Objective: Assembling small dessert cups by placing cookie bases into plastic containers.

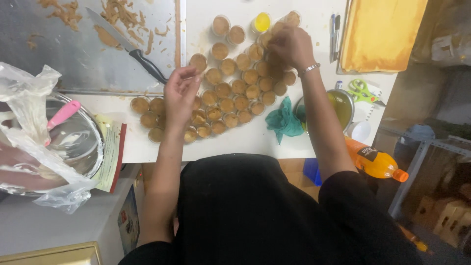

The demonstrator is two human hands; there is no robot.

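Cups (239,87) of brown filling packed rim to rim on white table (255,142). Left hand (180,93) hovers over cluster's near-left cups, fingers loosely curled, holding nothing visible. Right hand (290,45) rests on far cups, grip hidden, cannot tell. Risk: forearm sweep could tip touching cups; knife (128,45) lies near left hand.

Even overhead light falls brightly on the white table (235,142), while the floor at right sinks into dim shadow. Soft glare sheens the steel tray (59,54) and metal bowl (83,142). Wide-angle bending curves the edges; detail stays slightly soft throughout.
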